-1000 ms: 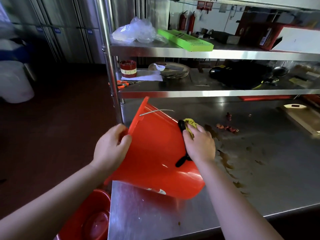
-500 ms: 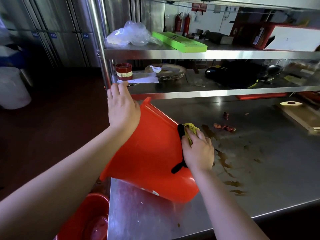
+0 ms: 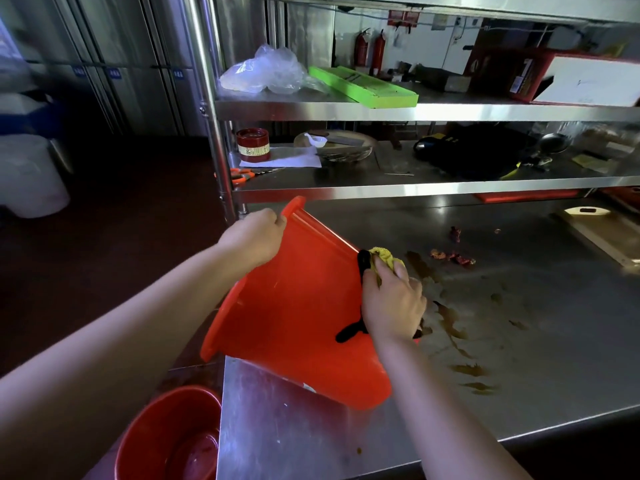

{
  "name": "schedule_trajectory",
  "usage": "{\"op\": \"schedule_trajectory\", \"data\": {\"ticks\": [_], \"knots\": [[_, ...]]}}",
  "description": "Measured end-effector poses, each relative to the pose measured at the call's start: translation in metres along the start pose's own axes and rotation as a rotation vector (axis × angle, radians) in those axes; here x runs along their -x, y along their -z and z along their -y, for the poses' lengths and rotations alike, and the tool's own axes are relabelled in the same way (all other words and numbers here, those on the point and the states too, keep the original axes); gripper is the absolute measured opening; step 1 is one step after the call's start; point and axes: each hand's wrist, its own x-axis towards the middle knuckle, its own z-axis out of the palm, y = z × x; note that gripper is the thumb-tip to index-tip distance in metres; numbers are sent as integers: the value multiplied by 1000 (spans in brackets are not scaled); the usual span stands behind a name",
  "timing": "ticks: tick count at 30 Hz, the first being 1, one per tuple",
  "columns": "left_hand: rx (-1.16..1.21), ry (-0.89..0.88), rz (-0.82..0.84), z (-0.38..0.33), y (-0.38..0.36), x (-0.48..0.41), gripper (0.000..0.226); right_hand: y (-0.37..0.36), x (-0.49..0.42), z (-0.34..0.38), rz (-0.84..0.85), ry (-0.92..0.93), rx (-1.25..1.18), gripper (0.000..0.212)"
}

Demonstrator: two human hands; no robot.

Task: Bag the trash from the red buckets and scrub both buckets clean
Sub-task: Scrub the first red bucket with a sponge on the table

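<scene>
– Down by the table's near left corner, what stands on the floor?
– A red floor bucket, upright with its mouth up, partly cut off by the frame edge. Something reddish lies in its bottom, but I cannot tell what.
– And on the table?
– The tipped bucket. It lies on its side at the left edge. Its base is toward the person, and its rim hangs out past the edge, with the mouth facing left and away.
– The hands?
– The left hand grips the far rim, with the fingers curled over it. The right hand lies on the bucket's right flank. Its fingers are bunched round a yellow cloth and press it to the wall. A black strip shows under that hand; I cannot tell what it is.
– Right of the bucket?
– Brown stains on the steel. Farther back are red scraps, and a board lies at the far right.
– Above?
– The lower shelf holds orange scissors, a red tin on white paper, and a plate. The upper shelf holds a clear bag and a green box. Two extinguishers stand by the back wall.
</scene>
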Motion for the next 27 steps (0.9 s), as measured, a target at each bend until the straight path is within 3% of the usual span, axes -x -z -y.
{"op": "schedule_trajectory", "data": {"ticks": [6, 10, 12, 17, 20, 22, 27], "knots": [[3, -127, -205, -5, -19, 23, 32, -3, 3, 79, -54, 279, -196, 49], [9, -183, -310, 8, -37, 29, 27, -11, 0, 70, -72, 416, -220, 53], [-8, -189, -338, 19, -43, 33, 28, -20, -3, 41, -83, 348, -197, 54], [8, -202, -405, 41, -52, 44, 33, -22, -12, -36, -42, -69, -226, 44], [6, -203, -423, 44, -53, 46, 32, -17, -14, -29, -22, -141, -223, 44], [-15, -236, -443, 42, -54, 48, 35, -17, -15, 3, -57, -70, -214, 45], [-49, -319, -442, 40, -58, 51, 50, -11, -9, 80, -161, 304, -252, 45]]}}
